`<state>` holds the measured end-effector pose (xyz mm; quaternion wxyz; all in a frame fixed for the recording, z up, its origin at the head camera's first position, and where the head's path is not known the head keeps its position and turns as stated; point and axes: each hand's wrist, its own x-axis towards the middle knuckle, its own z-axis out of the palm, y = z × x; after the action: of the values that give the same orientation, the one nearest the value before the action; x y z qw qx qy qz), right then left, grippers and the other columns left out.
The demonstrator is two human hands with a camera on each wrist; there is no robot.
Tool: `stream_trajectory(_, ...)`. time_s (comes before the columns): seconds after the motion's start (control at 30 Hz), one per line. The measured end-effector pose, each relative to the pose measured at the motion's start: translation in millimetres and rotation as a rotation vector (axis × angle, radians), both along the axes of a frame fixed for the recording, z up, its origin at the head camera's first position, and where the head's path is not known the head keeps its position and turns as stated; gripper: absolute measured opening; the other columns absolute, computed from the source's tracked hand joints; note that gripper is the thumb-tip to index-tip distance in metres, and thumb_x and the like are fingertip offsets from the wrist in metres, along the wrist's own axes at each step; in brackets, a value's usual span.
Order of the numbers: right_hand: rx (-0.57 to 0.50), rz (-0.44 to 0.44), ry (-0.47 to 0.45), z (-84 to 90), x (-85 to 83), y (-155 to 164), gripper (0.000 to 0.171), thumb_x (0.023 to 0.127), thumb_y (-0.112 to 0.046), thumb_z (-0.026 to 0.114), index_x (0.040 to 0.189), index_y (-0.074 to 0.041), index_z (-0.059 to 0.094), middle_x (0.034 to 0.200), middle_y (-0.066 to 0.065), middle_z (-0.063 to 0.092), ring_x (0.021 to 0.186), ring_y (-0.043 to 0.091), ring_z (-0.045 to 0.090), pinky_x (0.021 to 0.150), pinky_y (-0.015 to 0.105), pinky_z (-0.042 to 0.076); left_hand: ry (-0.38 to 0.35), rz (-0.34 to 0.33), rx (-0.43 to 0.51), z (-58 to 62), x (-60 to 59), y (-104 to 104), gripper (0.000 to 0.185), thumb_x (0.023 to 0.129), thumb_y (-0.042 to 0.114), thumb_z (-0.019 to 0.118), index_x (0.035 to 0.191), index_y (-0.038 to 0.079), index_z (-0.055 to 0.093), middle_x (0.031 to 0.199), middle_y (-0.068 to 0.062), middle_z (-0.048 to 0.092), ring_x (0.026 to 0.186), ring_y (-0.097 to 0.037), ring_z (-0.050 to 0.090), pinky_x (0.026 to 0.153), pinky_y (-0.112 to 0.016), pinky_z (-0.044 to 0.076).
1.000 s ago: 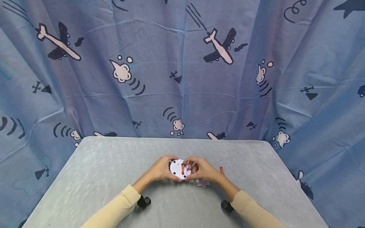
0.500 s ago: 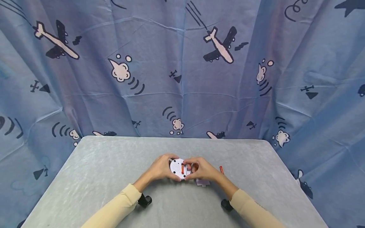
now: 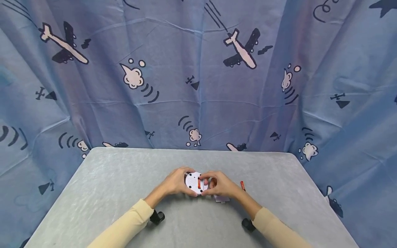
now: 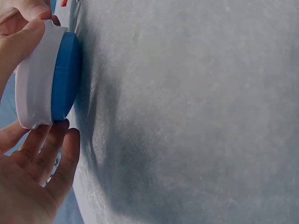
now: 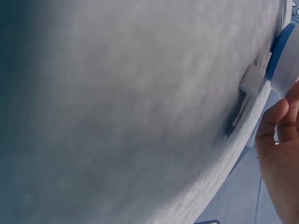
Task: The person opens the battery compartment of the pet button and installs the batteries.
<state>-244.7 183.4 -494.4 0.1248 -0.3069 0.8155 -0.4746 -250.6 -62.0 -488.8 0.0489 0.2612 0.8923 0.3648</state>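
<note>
Battery [image 3: 199,182] in white device [image 3: 193,182], both hands gripping

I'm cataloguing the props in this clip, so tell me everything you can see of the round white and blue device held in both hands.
The round device is small, with a white shell and a blue face that looks like smooth plastic. The white side faces up and shows a cluster of small holes and an open slot holding an orange battery. The blue side points down toward the grey table. The left hand grips its left edge, and the right hand holds its right edge with fingers at the slot.
</note>
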Motion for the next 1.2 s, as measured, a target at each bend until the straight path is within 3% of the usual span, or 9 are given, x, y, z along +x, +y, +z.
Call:
stream_trajectory(0.2, -0.108, -0.027, -0.03, -4.6, -0.8, 19.9, 0.053, 0.081, -0.007, 0.087, 0.128, 0.005, 0.064, 0.099, 0.023, 0.059, 0.061, 0.011, 0.051, 0.05, 0.019, 0.042, -0.008, -0.001, -0.003, 1.5, 2.0, 1.4, 0.086, 0.056, 0.035, 0.101, 0.129, 0.004, 0.065, 0.12, -0.008, 0.064, 0.101, -0.02, 0.059, 0.088, -0.039, 0.048)
stream_trajectory(0.4, -0.125, -0.062, -0.028, 0.5, -2.1, 51.6, 0.057, 0.081, -0.006, 0.086, 0.129, 0.009, 0.06, 0.102, 0.03, 0.056, 0.061, 0.009, 0.05, 0.051, 0.019, 0.04, 0.0, 0.011, -0.014, 0.2, 2.0, 2.0, 0.086, 0.058, 0.035, 0.1, 0.13, 0.004, 0.064, 0.123, -0.009, 0.063, 0.107, -0.023, 0.059, 0.092, -0.042, 0.048)
stream_trajectory(0.7, -0.036, -0.139, -0.007, 9.1, -0.3, 104.0, 0.061, 0.083, -0.009, 0.086, 0.134, 0.007, 0.058, 0.104, 0.03, 0.055, 0.058, 0.011, 0.049, 0.047, 0.024, 0.042, 0.012, 0.009, -0.018, -1.6, 1.4, 0.6, 0.087, 0.058, 0.035, 0.1, 0.13, 0.003, 0.063, 0.121, -0.009, 0.063, 0.107, -0.024, 0.059, 0.093, -0.042, 0.048)
stream_trajectory(1.2, 0.187, -0.202, 0.014, -4.7, 6.8, 149.6, 0.077, 0.074, -0.018, 0.093, 0.138, 0.003, 0.055, 0.097, 0.015, 0.053, 0.063, 0.012, 0.046, 0.054, 0.024, 0.04, -0.007, -0.001, 0.013, -2.7, 2.9, -1.4, 0.087, 0.06, 0.035, 0.099, 0.131, 0.0, 0.062, 0.122, -0.011, 0.063, 0.11, -0.025, 0.058, 0.097, -0.043, 0.046)
